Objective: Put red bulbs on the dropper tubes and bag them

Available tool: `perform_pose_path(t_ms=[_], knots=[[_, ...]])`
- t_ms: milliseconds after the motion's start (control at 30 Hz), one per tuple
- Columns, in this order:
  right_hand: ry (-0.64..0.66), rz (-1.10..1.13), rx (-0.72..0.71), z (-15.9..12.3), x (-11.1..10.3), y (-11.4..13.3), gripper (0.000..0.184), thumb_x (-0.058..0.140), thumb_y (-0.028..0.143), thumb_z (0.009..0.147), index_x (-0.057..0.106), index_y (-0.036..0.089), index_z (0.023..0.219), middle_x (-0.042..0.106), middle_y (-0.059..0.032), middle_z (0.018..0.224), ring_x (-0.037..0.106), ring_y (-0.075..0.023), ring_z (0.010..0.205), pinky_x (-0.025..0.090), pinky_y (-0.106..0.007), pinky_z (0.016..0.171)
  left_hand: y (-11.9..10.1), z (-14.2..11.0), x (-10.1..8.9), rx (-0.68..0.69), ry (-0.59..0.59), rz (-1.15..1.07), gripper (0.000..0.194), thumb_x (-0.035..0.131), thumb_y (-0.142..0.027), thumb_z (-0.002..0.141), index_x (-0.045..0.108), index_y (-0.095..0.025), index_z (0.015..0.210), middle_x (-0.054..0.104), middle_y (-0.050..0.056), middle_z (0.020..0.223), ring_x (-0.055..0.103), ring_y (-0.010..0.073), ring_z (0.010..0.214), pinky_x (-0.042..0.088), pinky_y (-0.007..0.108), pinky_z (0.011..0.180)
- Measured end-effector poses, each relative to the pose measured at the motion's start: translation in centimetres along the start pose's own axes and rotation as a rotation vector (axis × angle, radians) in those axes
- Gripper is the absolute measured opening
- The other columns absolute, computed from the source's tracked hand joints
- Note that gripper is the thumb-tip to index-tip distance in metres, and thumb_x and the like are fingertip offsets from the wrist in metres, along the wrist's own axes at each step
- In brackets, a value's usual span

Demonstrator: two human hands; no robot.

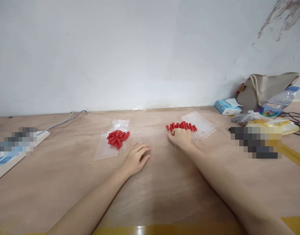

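**Clear tubes: easily scattered?**

Clock centred on the clear tubes (157, 137). At 7, the left hand (137, 159) is held loosely spread; at 3, the right hand's (181, 137) fingers are bunched below the red-topped tubes (184, 125), grip hidden, can't tell. Imo the row could be rolled askew by a brushed finger. Loose red bulbs (116, 138) are heaped on flat clear bags (103, 152) at 9, seemingly not inside.
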State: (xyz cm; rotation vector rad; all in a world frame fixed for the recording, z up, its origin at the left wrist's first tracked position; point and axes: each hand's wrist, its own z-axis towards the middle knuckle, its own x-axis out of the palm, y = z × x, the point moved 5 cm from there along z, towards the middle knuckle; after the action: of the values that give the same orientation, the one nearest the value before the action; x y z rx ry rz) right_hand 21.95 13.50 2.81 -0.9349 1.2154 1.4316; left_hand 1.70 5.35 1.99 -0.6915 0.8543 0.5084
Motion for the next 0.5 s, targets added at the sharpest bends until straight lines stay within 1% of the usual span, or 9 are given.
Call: perform_pose_path(t_ms=[100, 200, 333, 400, 433, 500], knots=[[-0.014, -0.03, 0.024, 0.0, 0.9, -0.1, 0.032, 0.039, 0.033, 0.078, 0.063, 0.016, 0.064, 0.064, -0.0079, 0.065, 0.056, -0.0206, 0.066, 0.025, -0.037, 0.072, 0.1, 0.0, 0.1, 0.01, 0.018, -0.015, 0.015, 0.048, -0.024, 0.084, 0.058, -0.02, 0.095, 0.059, 0.005, 0.102, 0.051, 0.0176, 0.101, 0.036, 0.037, 0.093], [-0.029, -0.051, 0.017, -0.2, 1.4, -0.3, 0.031, 0.04, 0.033, 0.078, 0.062, 0.015, 0.066, 0.064, -0.0088, 0.065, 0.056, -0.0206, 0.065, 0.024, -0.038, 0.073, 0.2, 0.0, 0.4, 0.015, 0.036, -0.022, 0.016, 0.046, -0.023, 0.084, 0.058, -0.02, 0.094, 0.061, 0.005, 0.101, 0.052, 0.0173, 0.101, 0.033, 0.04, 0.097], [-0.074, -0.041, -0.001, -0.5, 1.2, -0.4, 0.033, 0.038, 0.035, 0.08, 0.062, 0.016, 0.068, 0.064, -0.0087, 0.066, 0.056, -0.0196, 0.064, 0.022, -0.038, 0.074, 0.4, 0.0, 0.5, 0.015, 0.044, -0.03, 0.016, 0.046, -0.024, 0.085, 0.059, -0.02, 0.094, 0.061, 0.005, 0.101, 0.051, 0.0181, 0.102, 0.033, 0.041, 0.097], [-0.104, -0.018, -0.018, -0.6, 0.9, -0.1, 0.031, 0.038, 0.034, 0.08, 0.062, 0.017, 0.071, 0.065, -0.0081, 0.071, 0.056, -0.0194, 0.067, 0.022, -0.038, 0.075, 0.4, 0.0, 0.4, 0.014, 0.044, -0.03, 0.016, 0.046, -0.024, 0.085, 0.059, -0.02, 0.094, 0.06, 0.005, 0.102, 0.051, 0.0182, 0.103, 0.034, 0.04, 0.096], [-0.106, -0.009, -0.028, -0.6, 0.8, 0.2, 0.029, 0.038, 0.033, 0.08, 0.062, 0.017, 0.073, 0.066, -0.0077, 0.074, 0.056, -0.0194, 0.069, 0.022, -0.038, 0.075, 0.4, 0.0, 0.4, 0.014, 0.043, -0.028, 0.016, 0.046, -0.024, 0.085, 0.059, -0.02, 0.094, 0.06, 0.005, 0.102, 0.05, 0.0182, 0.103, 0.034, 0.04, 0.096], [-0.062, 0.0, -0.042, -0.6, 0.8, 0.9, 0.027, 0.039, 0.032, 0.078, 0.062, 0.018, 0.074, 0.066, -0.0076, 0.077, 0.057, -0.0199, 0.072, 0.022, -0.037, 0.074, 0.2, 0.0, 0.4, 0.02, 0.033, -0.019, 0.016, 0.047, -0.024, 0.084, 0.059, -0.02, 0.095, 0.059, 0.005, 0.102, 0.05, 0.0183, 0.103, 0.035, 0.039, 0.094]])
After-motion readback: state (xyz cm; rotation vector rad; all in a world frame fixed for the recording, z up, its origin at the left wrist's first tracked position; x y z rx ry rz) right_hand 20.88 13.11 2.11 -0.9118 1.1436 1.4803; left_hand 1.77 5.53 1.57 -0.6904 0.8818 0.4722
